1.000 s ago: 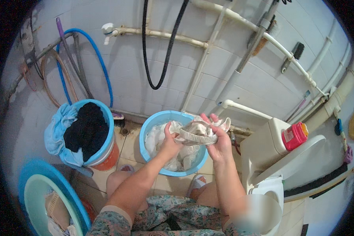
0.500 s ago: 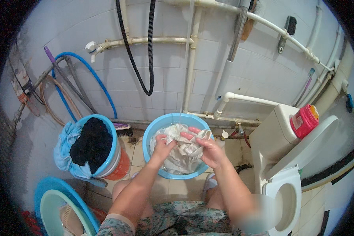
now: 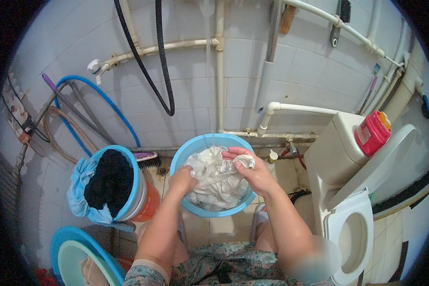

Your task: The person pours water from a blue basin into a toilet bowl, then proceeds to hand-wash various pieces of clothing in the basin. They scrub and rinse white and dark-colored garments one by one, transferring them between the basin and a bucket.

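Observation:
A light blue basin (image 3: 214,212) stands on the floor between my feet, holding a wet white garment (image 3: 217,193). My left hand (image 3: 182,180) is closed on the garment at the basin's left side. Toward the right rim, my right hand (image 3: 255,175) pinches a bunched part under its thumb, with the other fingers stretched out. A strip of the cloth runs taut between the two hands. The rest lies crumpled in the basin. A thin stream of water (image 3: 208,81) falls into the basin at its far side.
At left, a bucket (image 3: 141,190) bears black cloth (image 3: 109,181) and light blue cloth (image 3: 79,183). Nested basins (image 3: 64,255) sit nearer. A toilet (image 3: 367,238) is close on my right, with a red container (image 3: 372,133) on its tank. A small bottle (image 3: 272,157) and brush (image 3: 147,158) lie beyond.
My hands have moved apart, drawing a strip of the garment straight between them. The left hand went lower and left. The whole view has shifted slightly.

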Motion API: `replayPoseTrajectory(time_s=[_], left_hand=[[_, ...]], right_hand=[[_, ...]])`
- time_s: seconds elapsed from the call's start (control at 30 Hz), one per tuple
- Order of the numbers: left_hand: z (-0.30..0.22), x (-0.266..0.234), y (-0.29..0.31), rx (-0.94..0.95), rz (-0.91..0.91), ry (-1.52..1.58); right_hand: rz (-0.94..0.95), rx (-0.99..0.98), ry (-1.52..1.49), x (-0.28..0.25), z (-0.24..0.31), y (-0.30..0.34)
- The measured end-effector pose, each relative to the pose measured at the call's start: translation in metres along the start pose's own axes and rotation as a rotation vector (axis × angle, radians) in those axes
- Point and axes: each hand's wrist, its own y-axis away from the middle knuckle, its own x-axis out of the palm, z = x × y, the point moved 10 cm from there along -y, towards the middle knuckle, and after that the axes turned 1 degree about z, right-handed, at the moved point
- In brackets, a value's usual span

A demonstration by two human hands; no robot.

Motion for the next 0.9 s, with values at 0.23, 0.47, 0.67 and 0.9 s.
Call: replayPoseTrajectory(time_s=[0.23, 0.47, 0.67, 0.9], left_hand=[[0.026, -0.039, -0.003, -0.082, -0.326, 0.141], [0.073, -0.052, -0.014, 0.105, -0.571, 1.243], [0.073, -0.016, -0.016, -0.136, -0.153, 2.248], [0.061, -0.055, 0.007, -0.027, -0.261, 1.565]], right_hand=[[-0.255, 0.025, 0.492, -0.04, -0.009, 0.003], [-0.454, 0.152, 0.821, -0.071, -0.004, 0.013], [-0.547, 0.107, 1.035, -0.079, 0.005, 0.017], [-0.581, 0.155, 1.412, -0.06, 0.018, 0.016]])
